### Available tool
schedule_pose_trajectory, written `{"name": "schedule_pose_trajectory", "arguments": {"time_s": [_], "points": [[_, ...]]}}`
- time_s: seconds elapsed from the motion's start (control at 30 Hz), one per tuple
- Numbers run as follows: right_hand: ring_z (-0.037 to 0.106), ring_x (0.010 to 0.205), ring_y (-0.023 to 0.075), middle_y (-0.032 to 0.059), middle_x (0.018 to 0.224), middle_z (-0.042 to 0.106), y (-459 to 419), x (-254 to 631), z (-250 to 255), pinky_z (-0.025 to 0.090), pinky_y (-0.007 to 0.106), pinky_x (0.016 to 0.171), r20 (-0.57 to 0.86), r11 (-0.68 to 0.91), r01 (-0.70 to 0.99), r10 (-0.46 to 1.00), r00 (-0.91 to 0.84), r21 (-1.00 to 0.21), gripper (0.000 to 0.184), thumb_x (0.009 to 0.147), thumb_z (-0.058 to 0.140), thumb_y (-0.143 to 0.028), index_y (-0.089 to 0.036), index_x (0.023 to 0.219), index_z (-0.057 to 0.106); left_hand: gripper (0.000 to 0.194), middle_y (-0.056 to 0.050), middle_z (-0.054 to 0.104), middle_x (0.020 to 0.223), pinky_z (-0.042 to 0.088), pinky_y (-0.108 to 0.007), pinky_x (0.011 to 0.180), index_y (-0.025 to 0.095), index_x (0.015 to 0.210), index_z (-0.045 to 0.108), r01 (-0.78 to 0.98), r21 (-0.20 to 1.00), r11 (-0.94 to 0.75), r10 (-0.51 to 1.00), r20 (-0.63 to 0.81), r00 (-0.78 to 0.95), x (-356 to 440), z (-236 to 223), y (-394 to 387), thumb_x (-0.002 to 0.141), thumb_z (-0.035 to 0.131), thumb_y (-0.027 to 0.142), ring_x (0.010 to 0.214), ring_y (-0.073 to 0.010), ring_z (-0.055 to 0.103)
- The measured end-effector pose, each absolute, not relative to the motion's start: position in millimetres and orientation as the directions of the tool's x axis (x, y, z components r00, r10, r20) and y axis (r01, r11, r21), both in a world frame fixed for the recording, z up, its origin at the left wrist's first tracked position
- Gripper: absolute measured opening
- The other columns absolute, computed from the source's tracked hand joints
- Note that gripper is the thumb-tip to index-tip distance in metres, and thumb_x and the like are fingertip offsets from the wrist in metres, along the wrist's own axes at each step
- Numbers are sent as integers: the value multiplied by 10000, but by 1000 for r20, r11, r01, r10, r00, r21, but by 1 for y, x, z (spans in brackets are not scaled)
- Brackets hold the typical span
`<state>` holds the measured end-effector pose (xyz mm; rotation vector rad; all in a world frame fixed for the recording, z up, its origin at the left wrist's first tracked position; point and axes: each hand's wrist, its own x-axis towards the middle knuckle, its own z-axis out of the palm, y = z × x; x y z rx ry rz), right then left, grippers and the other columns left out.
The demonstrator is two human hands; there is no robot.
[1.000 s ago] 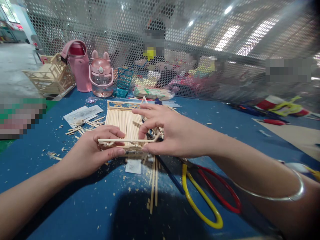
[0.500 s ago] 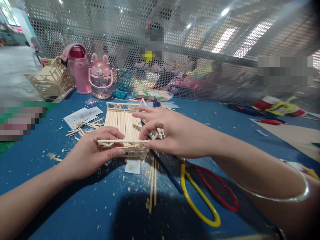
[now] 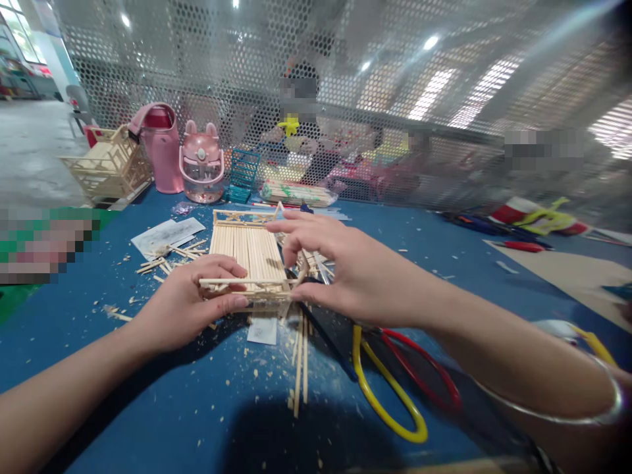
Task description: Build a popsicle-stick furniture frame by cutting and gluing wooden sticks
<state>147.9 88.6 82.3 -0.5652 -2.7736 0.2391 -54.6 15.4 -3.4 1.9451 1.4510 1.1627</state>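
A flat panel of thin wooden sticks (image 3: 249,253) lies on the blue table (image 3: 148,395), with a low stick railing along its near edge. My left hand (image 3: 190,303) is closed on the left end of that railing, thumb and fingers pinching it. My right hand (image 3: 340,270) reaches over the panel's right near corner; its thumb and forefinger pinch the right end of the railing's top stick, the other fingers stretched out. Loose sticks (image 3: 300,359) lie just in front of the panel.
Yellow and red handled scissors (image 3: 395,388) lie under my right forearm. Paper (image 3: 165,232) and stick scraps lie to the left. At the back stand a wooden stick basket (image 3: 111,164), a pink bag (image 3: 158,148), a pink bottle (image 3: 201,161) and a mesh screen (image 3: 345,99) with people behind.
Both hands keep their hold on the railing. My right hand has shifted slightly right and its fingers have spread; the view has tilted a little upward.
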Motion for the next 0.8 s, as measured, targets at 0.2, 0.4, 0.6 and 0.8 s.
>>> {"name": "schedule_pose_trajectory", "arguments": {"time_s": [0.2,0.4,0.6,0.8], "points": [[617,907,186,32,968,670,76,159,88,452,309,800,487,858,376,509,-710,-348,103,765,585,-290,-200,721,563,157,-57,645,979,468,-335,825,184,789,664,538,770,-343,933,346,100,-55,-2,16,755,609,327,915,-175,596],[608,571,128,-29,634,676,63,166,83,440,256,562,543,795,432,607,-580,-427,115,756,600,-266,-229,656,644,254,-76,642,1015,464,-365,852,168,958,612,525,793,-308,944,324,65,-54,-1,13,755,602,320,945,-181,593],[610,669,134,0,699,669,59,165,73,453,269,662,633,724,428,685,-361,-541,156,835,488,-248,-210,731,599,378,-101,628,1067,475,-385,845,150,1074,544,544,785,-296,945,323,48,-55,-1,11,755,593,346,970,-199,594],[568,596,122,7,656,635,73,162,37,433,254,592,571,651,414,758,-314,-637,148,823,462,-256,-172,757,565,337,-95,637,1062,423,-441,903,178,1055,542,625,674,-394,887,458,65,-63,1,9,787,543,382,1007,-221,575]]}}
